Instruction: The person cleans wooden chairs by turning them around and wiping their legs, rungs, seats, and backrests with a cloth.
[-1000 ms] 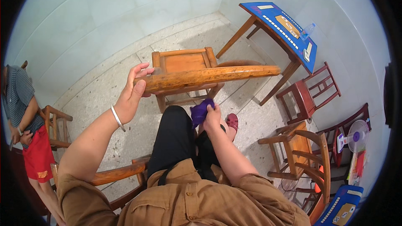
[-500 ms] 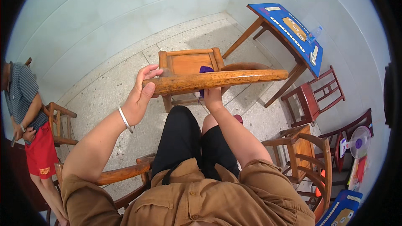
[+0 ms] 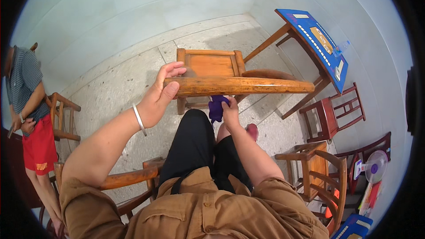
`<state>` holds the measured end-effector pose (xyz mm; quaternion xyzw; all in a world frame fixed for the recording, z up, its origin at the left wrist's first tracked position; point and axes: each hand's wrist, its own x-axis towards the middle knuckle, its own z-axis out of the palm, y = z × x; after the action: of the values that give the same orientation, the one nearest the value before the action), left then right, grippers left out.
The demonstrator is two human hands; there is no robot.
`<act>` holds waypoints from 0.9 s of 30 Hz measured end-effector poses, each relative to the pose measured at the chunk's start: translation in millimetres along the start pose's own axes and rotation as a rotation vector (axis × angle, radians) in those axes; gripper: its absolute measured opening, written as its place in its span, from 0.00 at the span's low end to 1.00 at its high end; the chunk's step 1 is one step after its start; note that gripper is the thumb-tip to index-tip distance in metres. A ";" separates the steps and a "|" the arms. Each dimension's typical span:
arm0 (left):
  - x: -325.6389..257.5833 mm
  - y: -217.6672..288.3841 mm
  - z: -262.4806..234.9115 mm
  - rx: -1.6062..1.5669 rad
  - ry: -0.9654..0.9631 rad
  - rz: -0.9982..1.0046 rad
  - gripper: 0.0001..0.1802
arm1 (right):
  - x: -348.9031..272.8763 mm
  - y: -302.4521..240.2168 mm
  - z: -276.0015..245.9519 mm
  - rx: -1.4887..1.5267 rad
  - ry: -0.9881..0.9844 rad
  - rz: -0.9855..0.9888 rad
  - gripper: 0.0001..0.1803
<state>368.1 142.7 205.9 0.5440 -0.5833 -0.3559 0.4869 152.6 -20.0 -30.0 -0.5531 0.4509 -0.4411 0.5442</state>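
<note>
A wooden chair stands in front of me, its worn, glossy top rail [image 3: 248, 86] crossing the view and its brown seat [image 3: 210, 64] beyond. My left hand [image 3: 158, 93], with a silver bangle at the wrist, is closed round the rail's left end, thumb on the near side and fingers over the far side. Just below the middle of the rail, my right hand [image 3: 230, 111] pinches a crumpled purple cloth [image 3: 216, 108]. The cloth hangs to the left of the fingers, its top edge partly hidden by the rail.
A wooden table with a blue printed top [image 3: 305, 31] and a clear bottle [image 3: 340, 48] stands at the far right. Along the right are a reddish chair [image 3: 322, 117], another wooden chair [image 3: 315, 168] and a fan [image 3: 375, 167]. At the left a person [image 3: 28, 90] stands beside a wooden chair [image 3: 66, 106].
My right hand has drawn the purple cloth down from behind the rail toward me, so more of both shows. My left hand keeps its hold on the rail. The whole view has shifted slightly.
</note>
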 end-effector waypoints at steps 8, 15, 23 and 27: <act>3.1 -8.8 8.7 -0.435 0.016 -0.087 0.36 | -11.7 -62.1 62.2 0.707 -0.071 0.418 0.14; -42.7 -99.2 45.6 -1.074 0.158 -0.915 0.34 | -90.3 -137.4 61.1 -0.088 -0.509 -0.308 0.18; -47.0 -75.7 84.6 -1.290 -0.246 -0.721 0.31 | -112.8 -288.0 42.6 -0.566 -0.440 -1.326 0.26; -52.5 -47.7 87.6 -1.454 -0.350 -0.747 0.36 | -60.8 -289.4 57.8 -0.759 -0.207 -1.340 0.25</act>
<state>294.7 176.8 127.4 0.1888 -0.0567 -0.8609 0.4691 202.2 51.6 258.5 -0.8946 0.0873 -0.4376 -0.0259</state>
